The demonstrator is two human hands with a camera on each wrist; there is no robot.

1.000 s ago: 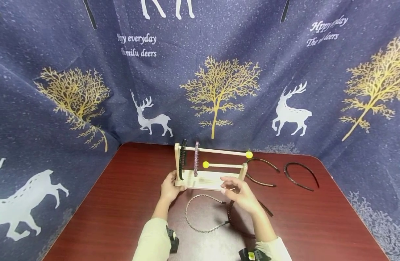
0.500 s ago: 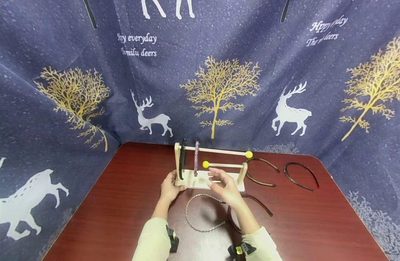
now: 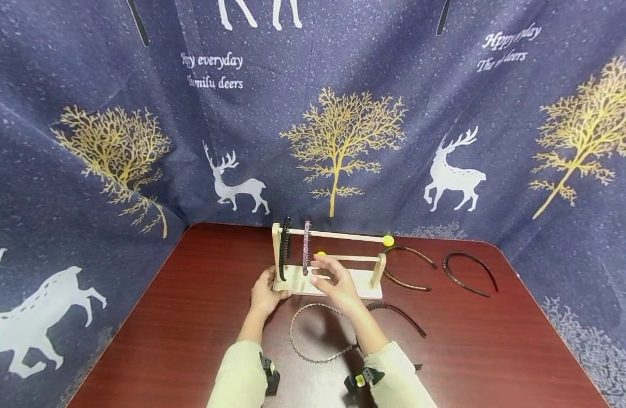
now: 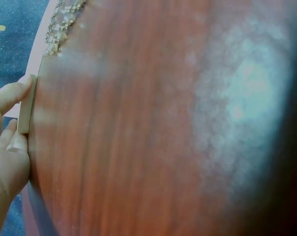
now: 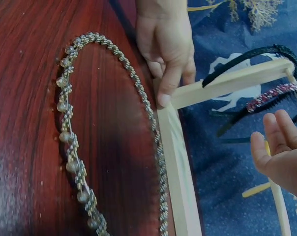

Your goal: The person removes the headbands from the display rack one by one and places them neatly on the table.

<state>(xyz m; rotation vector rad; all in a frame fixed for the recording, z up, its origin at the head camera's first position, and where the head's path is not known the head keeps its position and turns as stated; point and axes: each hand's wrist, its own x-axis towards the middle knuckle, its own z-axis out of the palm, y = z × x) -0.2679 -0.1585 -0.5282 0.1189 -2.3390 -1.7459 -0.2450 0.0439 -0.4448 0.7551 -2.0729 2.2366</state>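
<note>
A pale wooden headband rack (image 3: 364, 283) stands on the table, with two rods tipped with yellow balls. My left hand (image 3: 264, 292) grips the left end of its base, thumb on top, as the left wrist view also shows. On the upper rod hang a black toothed headband (image 3: 284, 255), at the left post, and a pink glittery headband (image 3: 307, 246) to its right. My right hand (image 3: 338, 286) is raised over the base, fingers loosely bent and spread, fingertips right beside the pink headband. It partly hides the lower rod's yellow ball (image 3: 321, 254).
A beaded headband (image 3: 292, 334) lies on the table in front of the rack. A dark headband (image 3: 402, 313) is partly under my right forearm. Two more, a brown one (image 3: 407, 286) and a dark one (image 3: 451, 273), lie to the right. Patterned cloth (image 3: 333, 68) hangs behind the table.
My right hand has moved left across the front of the rack to the pink headband, now covering part of the lower ball. My left hand has stayed on the base.
</note>
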